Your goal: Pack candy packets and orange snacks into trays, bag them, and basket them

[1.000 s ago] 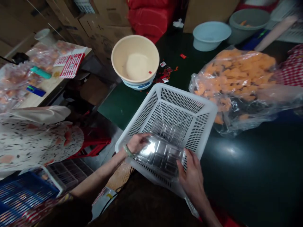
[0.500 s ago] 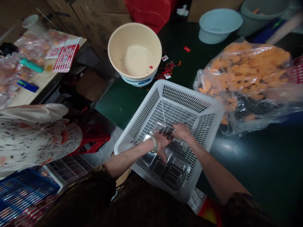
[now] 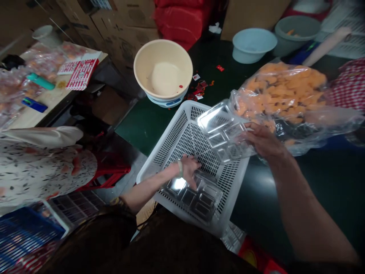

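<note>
Right hand (image 3: 264,140) clamped on the right edge of a clear plastic compartment tray (image 3: 224,131), fingers and thumb closed on it; tray held up over the far right corner of a white perforated plastic basket (image 3: 171,144), just beside a clear bag of orange pieces (image 3: 279,87); left hand (image 3: 188,169), a pale bangle (image 3: 180,168) on its wrist, lies open, fingers apart, touching a stack of matching trays (image 3: 194,196) at the basket's near end; basket sits on a dark green table (image 3: 142,133); farther off, a cream bowl (image 3: 163,64) stands on a kitchen scale (image 3: 167,102), red scraps beside it; at left, a co-worker's patterned sleeve (image 3: 37,167).
</note>
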Motion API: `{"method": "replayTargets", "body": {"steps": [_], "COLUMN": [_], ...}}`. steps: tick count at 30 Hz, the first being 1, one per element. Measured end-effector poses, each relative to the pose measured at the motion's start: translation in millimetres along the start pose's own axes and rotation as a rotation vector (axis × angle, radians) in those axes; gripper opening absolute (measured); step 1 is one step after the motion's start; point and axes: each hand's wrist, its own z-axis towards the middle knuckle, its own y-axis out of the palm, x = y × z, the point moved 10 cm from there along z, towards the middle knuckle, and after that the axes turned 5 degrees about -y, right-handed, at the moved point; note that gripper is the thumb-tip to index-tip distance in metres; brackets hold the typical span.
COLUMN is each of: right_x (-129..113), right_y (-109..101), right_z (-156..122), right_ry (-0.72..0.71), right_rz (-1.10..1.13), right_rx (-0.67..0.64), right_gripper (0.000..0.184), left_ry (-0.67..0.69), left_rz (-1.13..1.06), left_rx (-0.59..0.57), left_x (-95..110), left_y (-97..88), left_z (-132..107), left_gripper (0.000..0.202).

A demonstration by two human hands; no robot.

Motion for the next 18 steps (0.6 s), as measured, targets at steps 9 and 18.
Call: {"method": "replayTargets", "body": {"steps": [9,18], "right_x": [2,-13], "right_y": [57,93], "right_z": [-62,-71], "right_ry": [0.075,0.015], "right_rz": [0.076,-0.036], "right_rx": [-0.22,-0.362], "right_gripper": [0.031,0.022], "left_ry": [0.179,0.197], "left_rz": [-1.474,-1.359], "left_rx": [0.581,0.588], "left_x": [-45,-36], "left_y": [-76.7,-66.7], "left_z": [-95,-119], "left_gripper": [0.054,0.032]}}
